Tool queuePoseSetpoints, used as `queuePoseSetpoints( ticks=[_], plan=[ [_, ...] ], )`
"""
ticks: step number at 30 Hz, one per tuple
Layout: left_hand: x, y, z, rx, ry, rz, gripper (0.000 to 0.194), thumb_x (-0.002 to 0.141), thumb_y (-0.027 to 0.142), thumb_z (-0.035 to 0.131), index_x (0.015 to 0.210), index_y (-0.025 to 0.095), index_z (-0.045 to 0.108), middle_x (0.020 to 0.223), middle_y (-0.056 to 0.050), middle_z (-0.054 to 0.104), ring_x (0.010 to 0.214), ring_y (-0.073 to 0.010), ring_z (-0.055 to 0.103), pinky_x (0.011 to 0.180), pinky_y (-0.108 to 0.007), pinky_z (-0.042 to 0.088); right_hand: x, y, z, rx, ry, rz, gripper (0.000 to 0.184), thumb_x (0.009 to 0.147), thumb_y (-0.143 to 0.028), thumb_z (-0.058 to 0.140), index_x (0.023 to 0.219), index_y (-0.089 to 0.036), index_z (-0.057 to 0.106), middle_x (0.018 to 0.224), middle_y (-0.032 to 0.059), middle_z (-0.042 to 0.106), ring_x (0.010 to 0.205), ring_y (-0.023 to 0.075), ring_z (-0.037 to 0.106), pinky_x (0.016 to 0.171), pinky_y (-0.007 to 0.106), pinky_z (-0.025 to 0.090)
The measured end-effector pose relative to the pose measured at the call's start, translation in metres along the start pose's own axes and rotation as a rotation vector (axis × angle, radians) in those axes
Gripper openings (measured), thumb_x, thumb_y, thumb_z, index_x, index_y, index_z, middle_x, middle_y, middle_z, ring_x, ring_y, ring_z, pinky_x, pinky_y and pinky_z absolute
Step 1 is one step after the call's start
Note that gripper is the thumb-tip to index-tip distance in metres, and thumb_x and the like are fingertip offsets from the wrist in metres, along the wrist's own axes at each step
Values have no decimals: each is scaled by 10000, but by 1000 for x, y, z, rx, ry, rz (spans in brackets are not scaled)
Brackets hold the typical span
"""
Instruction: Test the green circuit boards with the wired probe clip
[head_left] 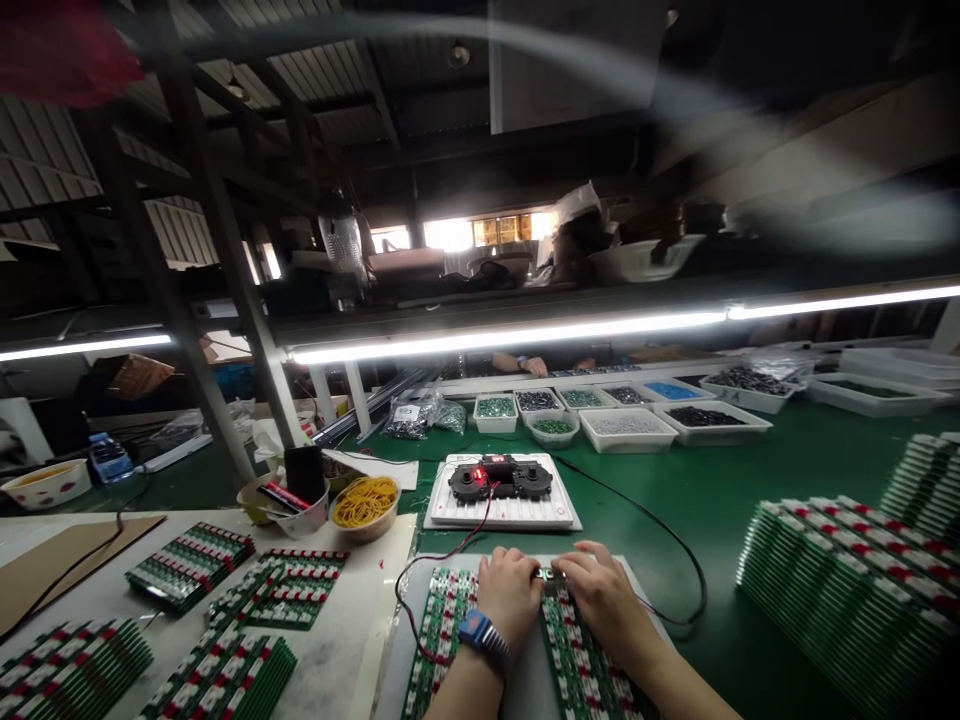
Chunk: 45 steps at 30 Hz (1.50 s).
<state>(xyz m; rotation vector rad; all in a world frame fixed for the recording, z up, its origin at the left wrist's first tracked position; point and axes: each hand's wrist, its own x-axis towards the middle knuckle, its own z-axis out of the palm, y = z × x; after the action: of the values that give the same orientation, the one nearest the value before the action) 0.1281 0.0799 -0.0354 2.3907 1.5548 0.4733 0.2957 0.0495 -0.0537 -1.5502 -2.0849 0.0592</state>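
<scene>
A circuit-board panel (576,650) before the black twin-dial device (501,480) is best held flat, left hand (513,597) and right hand (601,597) pinching its device-side end.

White tubes (510,338) blaze above the bench (697,490), windows (448,236) glare behind, the roof (322,75) sits in gloom, and a hazy streak (750,130) smears the upper right!

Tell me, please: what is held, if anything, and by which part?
The left hand and right hand meet at the far end of the circuit board between the forearms; whether they grip or only press it cannot be told.
</scene>
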Motion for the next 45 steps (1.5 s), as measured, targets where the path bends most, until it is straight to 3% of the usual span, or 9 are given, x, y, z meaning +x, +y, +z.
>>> queuePoseSetpoints(
  ticks=[14, 27, 33, 39, 45],
  plan=[
    [-1, 1, 0, -7, 10, -5, 232, 877, 290, 504, 1026, 257, 678, 1052, -38, 665, 1068, -255, 521, 940, -425, 364, 1, -7, -9, 66, -38, 22, 359, 917, -107, 356, 1053, -201, 674, 1060, 38, 698, 1181, 318, 432, 925, 467, 369],
    [1, 0, 0, 12, -12, -12, 238, 893, 312, 497, 1041, 275, 679, 1054, -45, 645, 1058, -244, 502, 927, -390, 359, 0, -3, -6, -3, -3, -20, 321, 903, -114, 378, 986, -206, 674, 1003, 46, 707, 1160, 308, 477, 929, 431, 396],
    [3, 0, -1, 25, -20, -14, 235, 884, 324, 520, 1034, 294, 699, 1033, -40, 632, 1051, -239, 474, 927, -372, 350, 1, -6, -9, -93, -32, -25, 364, 881, -71, 380, 969, -232, 695, 1034, 24, 711, 1230, 331, 435, 947, 483, 355],
    [6, -2, 0, 6, 18, 18, 203, 849, 304, 581, 982, 275, 731, 954, -48, 637, 1025, -242, 459, 943, -355, 340, 4, -8, -12, -27, 5, 15, 328, 904, -131, 412, 863, -252, 714, 879, 16, 719, 1110, 312, 486, 895, 452, 365],
    [2, -1, -7, -38, 67, 59, 208, 871, 305, 559, 999, 295, 723, 963, -37, 639, 1015, -240, 464, 965, -381, 329, 5, -3, -13, 6, 32, 26, 299, 903, -147, 424, 967, -243, 700, 946, 24, 716, 1135, 297, 470, 900, 429, 376]
  ],
)
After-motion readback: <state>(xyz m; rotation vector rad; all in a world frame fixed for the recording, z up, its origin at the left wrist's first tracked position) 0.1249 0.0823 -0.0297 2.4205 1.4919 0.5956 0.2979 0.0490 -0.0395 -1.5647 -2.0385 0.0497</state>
